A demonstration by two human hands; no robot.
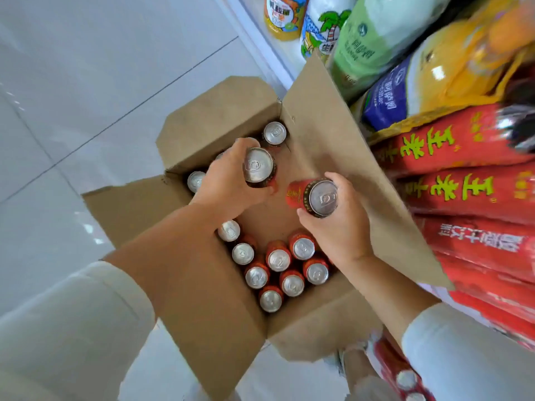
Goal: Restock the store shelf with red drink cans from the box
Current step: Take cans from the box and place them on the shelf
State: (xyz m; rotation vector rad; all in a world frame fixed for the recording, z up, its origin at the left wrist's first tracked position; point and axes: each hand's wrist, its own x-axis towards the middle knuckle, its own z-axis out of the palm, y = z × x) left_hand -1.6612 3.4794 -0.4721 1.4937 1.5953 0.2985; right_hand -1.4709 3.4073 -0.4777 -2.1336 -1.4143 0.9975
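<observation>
since both are held by the sidewall, tops up, likely for standing on the shelf [262, 43] at right: left grip [228, 180] clasps one red can [258, 168], right grip [338, 224] clasps a second can [315, 196], above the cardboard box [220, 117]. remaining cans [279, 260] stand inside.

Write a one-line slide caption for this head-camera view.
Left hand grips one red can, right hand a second can, above the open cardboard box beside red drink packs.

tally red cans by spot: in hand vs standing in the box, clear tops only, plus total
Held cans: 2, one per left hand and right hand
Standing cans in box: 10
Total: 12; left hand may hide more.
</observation>
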